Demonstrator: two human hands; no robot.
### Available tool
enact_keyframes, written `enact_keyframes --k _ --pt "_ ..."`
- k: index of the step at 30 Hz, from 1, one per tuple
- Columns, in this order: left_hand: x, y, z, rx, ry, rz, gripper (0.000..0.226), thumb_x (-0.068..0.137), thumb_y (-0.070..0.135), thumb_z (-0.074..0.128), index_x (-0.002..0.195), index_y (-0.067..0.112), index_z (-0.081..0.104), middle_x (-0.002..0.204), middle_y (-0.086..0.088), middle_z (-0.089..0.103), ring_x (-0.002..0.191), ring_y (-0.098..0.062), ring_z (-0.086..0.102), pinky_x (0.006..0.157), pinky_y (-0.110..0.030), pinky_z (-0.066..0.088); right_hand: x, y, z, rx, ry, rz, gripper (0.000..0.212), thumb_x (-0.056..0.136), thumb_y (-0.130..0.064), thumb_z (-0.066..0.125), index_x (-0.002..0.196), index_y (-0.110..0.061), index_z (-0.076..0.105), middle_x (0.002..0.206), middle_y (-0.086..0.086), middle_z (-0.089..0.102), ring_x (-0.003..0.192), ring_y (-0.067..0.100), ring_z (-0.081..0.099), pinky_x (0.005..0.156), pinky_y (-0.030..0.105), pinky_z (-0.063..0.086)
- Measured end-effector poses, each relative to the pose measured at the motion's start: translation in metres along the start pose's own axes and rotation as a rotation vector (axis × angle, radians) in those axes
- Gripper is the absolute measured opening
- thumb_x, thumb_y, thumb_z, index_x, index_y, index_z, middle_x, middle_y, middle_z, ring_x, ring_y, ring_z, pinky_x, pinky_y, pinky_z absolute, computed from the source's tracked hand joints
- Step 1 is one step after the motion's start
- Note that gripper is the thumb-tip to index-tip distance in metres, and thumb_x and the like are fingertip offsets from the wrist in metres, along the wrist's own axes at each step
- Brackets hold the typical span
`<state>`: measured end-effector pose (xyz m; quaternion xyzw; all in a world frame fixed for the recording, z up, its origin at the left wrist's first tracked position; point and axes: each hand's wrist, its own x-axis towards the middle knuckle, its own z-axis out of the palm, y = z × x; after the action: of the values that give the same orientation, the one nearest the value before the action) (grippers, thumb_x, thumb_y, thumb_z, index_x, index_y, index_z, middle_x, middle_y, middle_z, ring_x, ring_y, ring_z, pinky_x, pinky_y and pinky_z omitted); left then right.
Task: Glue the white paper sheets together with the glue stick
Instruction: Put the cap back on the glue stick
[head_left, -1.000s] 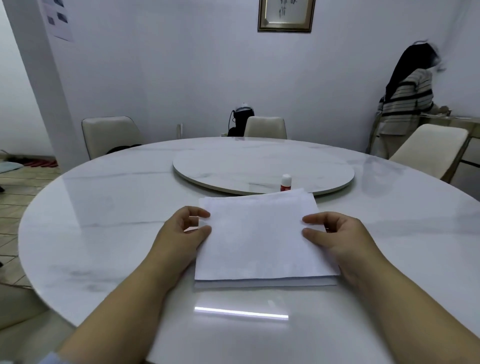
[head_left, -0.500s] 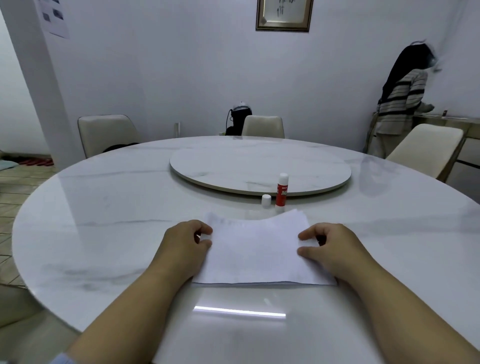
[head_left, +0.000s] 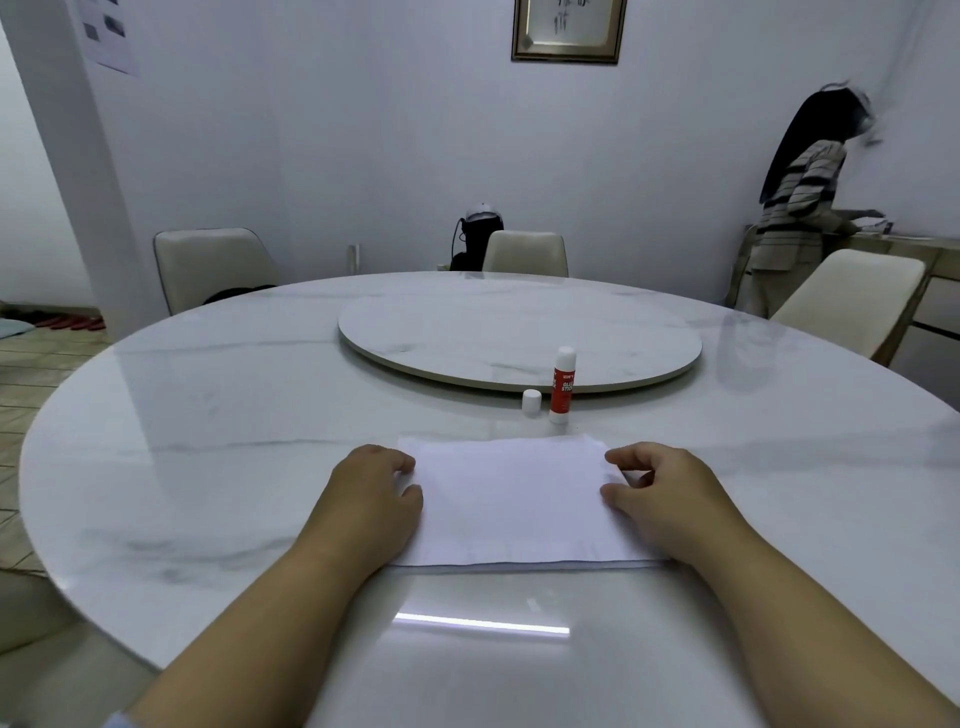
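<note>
The round marble table (head_left: 208, 467) carried the lazy Susan (head_left: 519, 338) at its centre. The paper sheets (head_left: 514, 504) lay flat, stacked, near your edge. Your left hand (head_left: 371, 501) and right hand (head_left: 660, 499) pinched the stack's side edges with curled fingers. The glue stick (head_left: 562, 387) stood upright, uncapped, just beyond, with its cap (head_left: 531, 402) beside it. The paper looked light, limp and likely to slide on polished stone: pin one edge flat, lift by a corner.
</note>
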<state>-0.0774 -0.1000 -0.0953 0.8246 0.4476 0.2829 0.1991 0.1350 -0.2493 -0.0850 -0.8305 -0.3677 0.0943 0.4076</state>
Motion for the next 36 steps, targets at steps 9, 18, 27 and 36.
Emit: enact_keyframes --k 9,18,27,36 --pt "0.002 -0.002 0.006 0.005 0.027 0.059 0.033 0.088 0.021 0.054 0.119 0.013 0.060 0.132 0.001 0.046 0.123 -0.017 0.041 0.093 -0.017 0.030 0.008 -0.008 0.001 -0.066 0.057 0.014 0.040 0.079 -0.025 0.072 0.117 -0.020 0.062 0.121 0.002 0.054 0.095 0.015 0.051 0.079 0.026 0.038" --pt "0.002 -0.002 0.006 -0.010 0.045 0.057 0.031 0.081 0.025 0.061 0.110 0.014 0.061 0.102 0.006 0.046 0.104 -0.017 0.047 0.083 -0.020 0.035 0.089 -0.055 0.014 0.119 -0.034 0.135 0.077 0.081 -0.042 0.070 0.143 -0.010 0.038 0.144 0.008 0.046 0.127 0.028 0.047 0.098 0.033 0.040" --pt "0.004 -0.004 0.009 0.009 0.048 0.070 0.032 0.083 0.025 0.058 0.114 0.014 0.060 0.111 0.005 0.047 0.111 -0.016 0.045 0.085 -0.018 0.033 0.107 -0.042 0.047 -0.042 0.179 0.125 0.027 0.090 -0.031 0.059 0.101 -0.007 0.064 0.116 0.012 0.059 0.103 0.031 0.057 0.083 0.036 0.048" --pt "0.027 0.043 -0.019 -0.963 -0.203 -0.006 0.025 0.089 0.037 0.055 0.106 0.023 0.067 0.108 0.006 0.069 0.102 -0.015 0.062 0.079 -0.026 0.046 0.012 -0.077 0.036 0.846 -0.482 -0.084 0.017 0.099 -0.019 0.047 0.098 -0.020 0.064 0.077 0.000 0.062 0.062 0.011 0.057 0.060 0.022 0.049"
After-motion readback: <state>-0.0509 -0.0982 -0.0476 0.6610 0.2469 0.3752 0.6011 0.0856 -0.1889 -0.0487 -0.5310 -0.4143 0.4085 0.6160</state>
